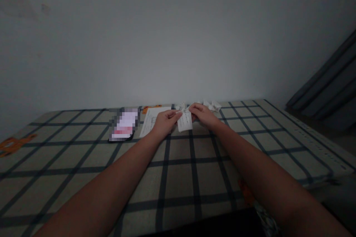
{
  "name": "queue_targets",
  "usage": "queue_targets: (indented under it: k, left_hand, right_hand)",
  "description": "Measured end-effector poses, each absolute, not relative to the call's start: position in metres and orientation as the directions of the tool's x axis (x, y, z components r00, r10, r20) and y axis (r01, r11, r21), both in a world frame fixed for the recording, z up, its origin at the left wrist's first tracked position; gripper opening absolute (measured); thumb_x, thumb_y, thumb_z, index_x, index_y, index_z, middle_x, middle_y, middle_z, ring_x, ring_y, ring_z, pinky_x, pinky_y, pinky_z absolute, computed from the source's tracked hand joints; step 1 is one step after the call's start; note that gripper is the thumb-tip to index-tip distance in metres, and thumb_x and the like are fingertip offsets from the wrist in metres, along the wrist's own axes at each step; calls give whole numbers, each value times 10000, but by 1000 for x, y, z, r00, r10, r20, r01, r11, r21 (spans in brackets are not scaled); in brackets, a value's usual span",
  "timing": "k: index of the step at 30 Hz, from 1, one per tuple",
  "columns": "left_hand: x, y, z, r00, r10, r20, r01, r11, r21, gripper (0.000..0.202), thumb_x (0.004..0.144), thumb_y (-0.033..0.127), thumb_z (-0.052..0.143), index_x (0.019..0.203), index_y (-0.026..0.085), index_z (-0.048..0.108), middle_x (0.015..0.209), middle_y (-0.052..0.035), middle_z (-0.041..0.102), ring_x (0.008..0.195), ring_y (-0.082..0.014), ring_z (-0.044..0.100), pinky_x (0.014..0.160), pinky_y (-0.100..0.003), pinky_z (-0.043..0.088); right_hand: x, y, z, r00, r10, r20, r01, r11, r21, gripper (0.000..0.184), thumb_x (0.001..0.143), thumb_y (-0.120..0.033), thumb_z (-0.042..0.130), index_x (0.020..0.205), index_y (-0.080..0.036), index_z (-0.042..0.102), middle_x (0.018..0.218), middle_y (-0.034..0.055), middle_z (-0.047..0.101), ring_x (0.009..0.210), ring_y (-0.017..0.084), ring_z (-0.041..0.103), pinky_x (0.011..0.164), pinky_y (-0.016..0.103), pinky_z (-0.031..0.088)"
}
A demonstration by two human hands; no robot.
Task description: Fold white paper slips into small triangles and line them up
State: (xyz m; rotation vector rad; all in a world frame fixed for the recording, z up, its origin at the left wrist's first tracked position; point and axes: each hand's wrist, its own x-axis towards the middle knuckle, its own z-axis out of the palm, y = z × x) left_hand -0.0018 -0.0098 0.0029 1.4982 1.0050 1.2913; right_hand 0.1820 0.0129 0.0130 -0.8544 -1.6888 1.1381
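Note:
A small folded piece of printed paper (185,122) hangs between my two hands above the checked cloth. My left hand (166,121) pinches its upper left edge between thumb and fingers. At the upper right edge, my right hand (203,114) grips the same paper with its fingertips. Just left of my left hand lies a flat printed sheet (148,123). Behind my hands, near the wall, sit several crumpled or folded white paper pieces (215,106), partly hidden by my right hand.
A phone with a blurred-out screen (125,125) lies left of the sheet. The checked cloth (178,177), with orange figures (16,144) on it, covers the surface up to a pale wall (172,44). A dark curtain (328,74) hangs at the right.

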Motion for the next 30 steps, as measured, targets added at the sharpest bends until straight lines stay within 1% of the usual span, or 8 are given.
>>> queue_targets:
  k: [4, 11, 16, 19, 22, 24, 27, 30]
  left_hand:
    - [-2, -9, 4, 84, 954, 289, 4, -290, 957, 364, 673, 430, 679, 876, 128, 679, 828, -83, 697, 708, -174, 624, 668, -298, 482]
    - [-2, -9, 5, 186, 962, 199, -36, -196, 980, 373, 699, 443, 645, 901, 130, 670, 828, -90, 681, 662, -158, 609, 578, -268, 482]
    - [-3, -8, 3, 217, 954, 207, 110, -234, 966, 326, 702, 459, 633, 732, 136, 670, 615, -35, 625, 496, -107, 522, 472, -217, 397]
    - [-4, -8, 5, 167, 949, 268, 158, -294, 943, 321, 724, 464, 607, 711, 149, 668, 545, -7, 584, 470, -100, 490, 445, -209, 355]
    - [-4, -9, 7, 146, 943, 300, 158, -321, 934, 322, 738, 460, 593, 735, 149, 675, 548, -8, 592, 487, -109, 505, 464, -217, 372]
    - [-4, -9, 8, 144, 945, 294, 146, -314, 938, 309, 736, 445, 599, 733, 146, 675, 565, -14, 609, 495, -109, 519, 482, -221, 392]
    - [-3, -8, 6, 156, 958, 241, 72, -255, 964, 263, 714, 399, 628, 734, 139, 668, 622, -31, 644, 514, -115, 548, 505, -230, 429]
    - [-2, -6, 1, 183, 967, 179, -42, -174, 984, 243, 681, 347, 655, 777, 125, 662, 699, -60, 672, 567, -143, 597, 517, -249, 461]
  right_hand:
    - [182, 12, 14, -414, 873, 258, 85, 319, -944, 250, 740, -396, 589, 749, -149, 555, 617, -15, 553, 561, 88, 521, 569, 229, 432]
    - [183, 11, 17, -313, 895, 318, 147, 377, -915, 257, 738, -392, 597, 690, -146, 540, 613, -10, 550, 571, 89, 506, 556, 229, 411]
    - [183, 9, 21, -252, 908, 335, 133, 376, -917, 265, 735, -409, 600, 683, -157, 538, 583, -18, 540, 550, 85, 496, 542, 224, 413]
    - [182, 10, 19, -258, 910, 324, 77, 353, -932, 268, 728, -419, 606, 771, -156, 580, 609, -12, 566, 555, 87, 510, 547, 227, 424]
    - [182, 12, 17, -308, 903, 300, 72, 336, -939, 288, 718, -421, 614, 826, -154, 601, 636, -6, 582, 560, 86, 514, 550, 228, 425]
    - [183, 12, 16, -317, 900, 301, 96, 346, -933, 270, 715, -414, 618, 766, -150, 588, 610, -14, 561, 551, 84, 504, 542, 224, 411]
    - [184, 13, 16, -309, 895, 322, 122, 373, -920, 256, 713, -395, 621, 686, -151, 549, 582, -26, 525, 548, 82, 487, 527, 216, 382]
    - [184, 12, 16, -346, 882, 321, 123, 382, -916, 235, 713, -372, 623, 694, -147, 560, 600, -22, 529, 562, 81, 483, 525, 209, 371]
